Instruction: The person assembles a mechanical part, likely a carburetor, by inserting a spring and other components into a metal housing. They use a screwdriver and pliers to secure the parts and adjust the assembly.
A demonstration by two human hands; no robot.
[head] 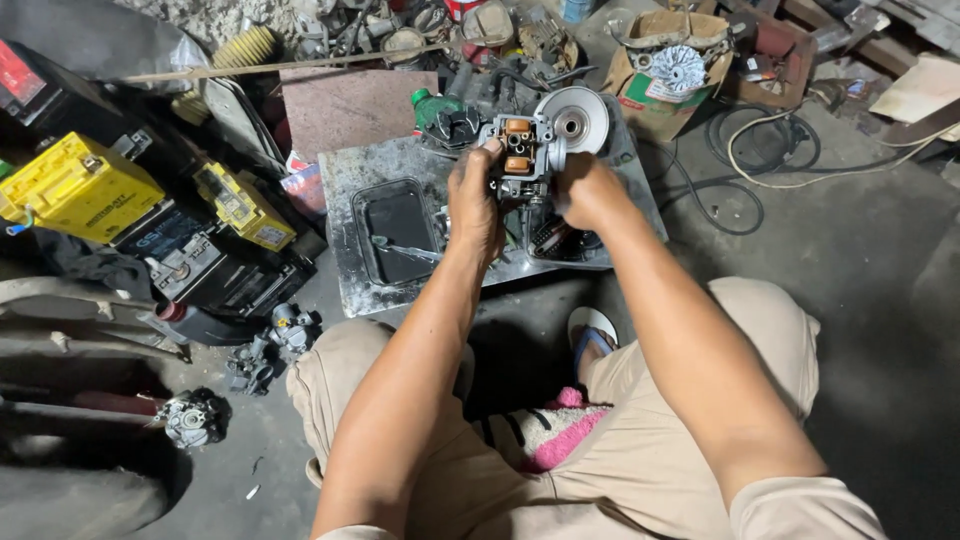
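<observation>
Carburetor (522,150) held between both hands above metal tray's (345,175) far edge, long axis upright; left hand (475,205) and right hand (588,190) both gripping it.

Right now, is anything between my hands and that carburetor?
Nothing visible. The left hand and right hand both grip the carburetor directly, holding it up above the metal tray.

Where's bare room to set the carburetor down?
Free: bare floor right of the steel sheet, past the coiled cable. Crowded: batteries and carburetors at left, parts pile behind. Both hands, left and right, hold the carburetor.
</observation>
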